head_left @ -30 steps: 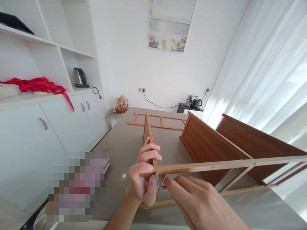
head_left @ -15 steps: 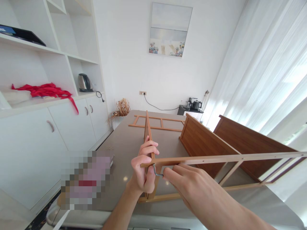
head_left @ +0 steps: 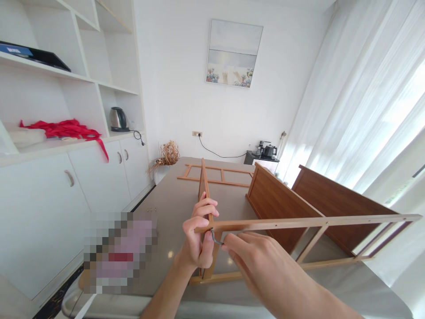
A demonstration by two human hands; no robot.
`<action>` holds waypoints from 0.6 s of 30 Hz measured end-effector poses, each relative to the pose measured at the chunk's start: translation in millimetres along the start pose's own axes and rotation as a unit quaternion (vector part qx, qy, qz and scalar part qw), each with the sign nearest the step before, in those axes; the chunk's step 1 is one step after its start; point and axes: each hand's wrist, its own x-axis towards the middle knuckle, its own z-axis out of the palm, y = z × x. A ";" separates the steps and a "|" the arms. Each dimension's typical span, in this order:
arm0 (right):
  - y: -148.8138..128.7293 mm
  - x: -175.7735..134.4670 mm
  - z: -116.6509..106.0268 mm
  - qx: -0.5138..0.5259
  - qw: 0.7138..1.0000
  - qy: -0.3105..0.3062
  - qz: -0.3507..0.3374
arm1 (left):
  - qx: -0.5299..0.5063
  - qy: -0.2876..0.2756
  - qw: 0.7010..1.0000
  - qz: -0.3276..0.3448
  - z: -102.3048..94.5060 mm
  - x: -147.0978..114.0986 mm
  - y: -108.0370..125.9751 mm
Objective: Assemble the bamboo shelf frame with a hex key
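Observation:
My left hand (head_left: 198,237) is closed around the corner where an upright wooden shelf board (head_left: 203,182) meets the wooden side frame (head_left: 252,224). Its thumb lies below the rail, near the joint. In my right hand (head_left: 260,254) is the end of a bent metal hex key (head_left: 217,241), pinched between the fingers. The key's other end sits at the frame's corner, by the left thumb; the bolt there is too small to make out. Two more shelf boards, a middle one (head_left: 275,199) and a far right one (head_left: 341,206), stand on edge against the same frame.
A second wooden frame (head_left: 217,181) lies flat at the back of the grey table (head_left: 172,204). A blurred pinkish item (head_left: 126,248) is on the table's left. White cabinets (head_left: 40,212) stand along the left, and a curtain (head_left: 358,102) hangs at right.
The view has tilted up slightly, so most things appear a little lower. Both hands keep their grips; the hex key has turned only slightly at the corner.

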 end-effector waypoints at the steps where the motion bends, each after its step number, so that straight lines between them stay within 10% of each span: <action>1: -1.2 0.7 3.6 0.040 0.999 0.002 0.014 | 0.000 -0.001 1.000 0.002 0.0 -0.4 -0.3; 7: -4.7 8.1 23.7 0.251 0.967 0.009 0.030 | -0.015 -0.019 1.000 -0.009 -6.3 -0.3 0.5; 18: 0.2 2.3 45.6 0.198 0.978 0.067 -0.010 | -0.025 -0.034 0.999 -0.031 -11.6 -3.3 1.7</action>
